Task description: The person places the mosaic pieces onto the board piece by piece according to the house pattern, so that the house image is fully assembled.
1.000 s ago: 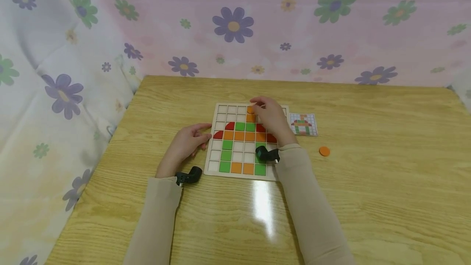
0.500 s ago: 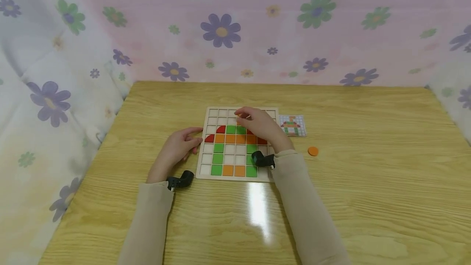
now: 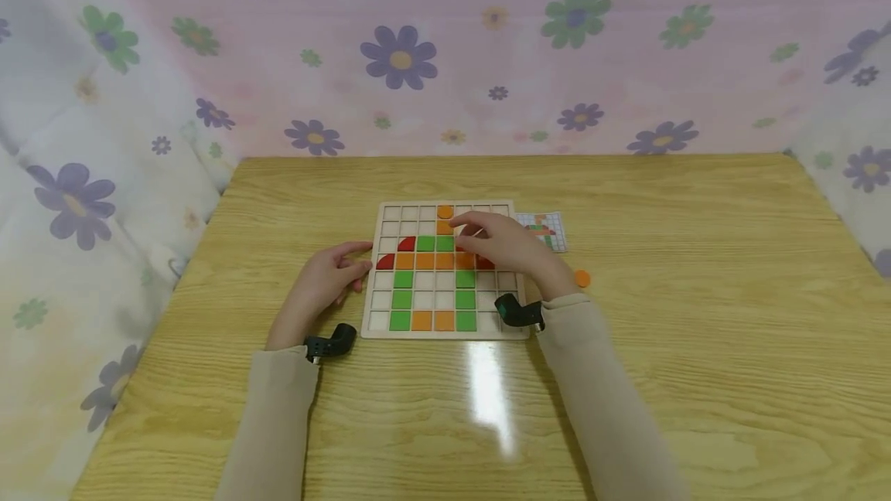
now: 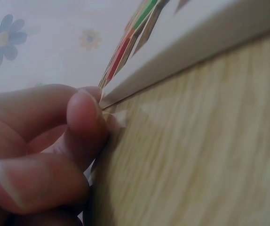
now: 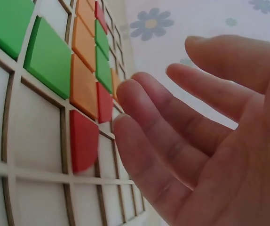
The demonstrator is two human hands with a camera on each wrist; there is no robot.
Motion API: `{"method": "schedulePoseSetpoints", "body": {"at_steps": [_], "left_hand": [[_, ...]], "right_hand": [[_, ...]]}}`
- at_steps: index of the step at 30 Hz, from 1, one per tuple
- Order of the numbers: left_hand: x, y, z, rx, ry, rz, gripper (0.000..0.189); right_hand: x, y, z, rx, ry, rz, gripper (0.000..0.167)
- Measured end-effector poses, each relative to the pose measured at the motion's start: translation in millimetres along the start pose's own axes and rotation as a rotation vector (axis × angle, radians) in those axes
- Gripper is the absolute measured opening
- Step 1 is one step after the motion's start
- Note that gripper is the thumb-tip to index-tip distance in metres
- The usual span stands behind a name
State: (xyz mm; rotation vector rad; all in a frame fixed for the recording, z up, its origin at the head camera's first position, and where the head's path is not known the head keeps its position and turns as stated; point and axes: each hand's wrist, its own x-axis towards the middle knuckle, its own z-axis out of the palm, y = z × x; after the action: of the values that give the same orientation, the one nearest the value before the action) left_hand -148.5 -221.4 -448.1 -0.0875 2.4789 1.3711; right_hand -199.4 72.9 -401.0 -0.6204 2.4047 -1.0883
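Observation:
A wooden grid board [image 3: 445, 335] lies on the table, its cells partly filled with green, orange and red flat pieces. At its left edge, fingertips of my left hand [image 3: 320, 281] rest against the side; the left wrist view shows this hand [image 4: 45, 141] close up by the board's edge. Over the board's right half hovers my right hand [image 3: 511, 242], its fingers loosely bent and holding nothing. An orange disc [image 3: 445, 212] sits in a top-row cell, just beyond those fingertips. In the right wrist view, a red rounded piece [image 5: 83, 141] lies in the grid beside the spread fingers.
A small pattern card [image 3: 554, 229] lies right of the board, partly behind the right hand. Nearer along that side, a loose orange disc [image 3: 582, 278] rests on the wooden table [image 3: 696, 331]. Flowered cloth [image 3: 522, 99] hangs behind the table.
My right hand has let go of the orange disc in the top row and drawn back to the right. My left hand stays at the board's edge. The head view has shifted.

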Motion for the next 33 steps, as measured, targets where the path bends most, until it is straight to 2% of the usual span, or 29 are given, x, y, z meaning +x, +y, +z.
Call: {"method": "schedulePoseSetpoints", "body": {"at_steps": [8,17,21,28,33], "left_hand": [[-0.6,0.0,0.6,-0.004,-0.003,0.008,0.04],[0.2,1.9,3.3,0.028,-0.013,0.018,0.04],[-1.9,2.4,1.6,0.034,-0.014,0.006,0.041],[-2.7,2.7,-1.8,0.021,-0.015,0.013,0.044],[-0.5,2.3,-1.0,0.02,-0.014,0.018,0.045]], "right_hand": [[-18.2,-1.1,-4.4,-0.007,-0.052,-0.016,0.038],[-30.0,6.4,-11.8,-0.027,-0.033,0.067,0.038],[-33.8,8.6,-14.8,0.004,-0.04,0.068,0.039],[-45.6,11.8,-25.1,-0.094,-0.03,0.095,0.039],[-58.0,19.4,-33.0,-0.114,-0.038,0.098,0.039]]}}
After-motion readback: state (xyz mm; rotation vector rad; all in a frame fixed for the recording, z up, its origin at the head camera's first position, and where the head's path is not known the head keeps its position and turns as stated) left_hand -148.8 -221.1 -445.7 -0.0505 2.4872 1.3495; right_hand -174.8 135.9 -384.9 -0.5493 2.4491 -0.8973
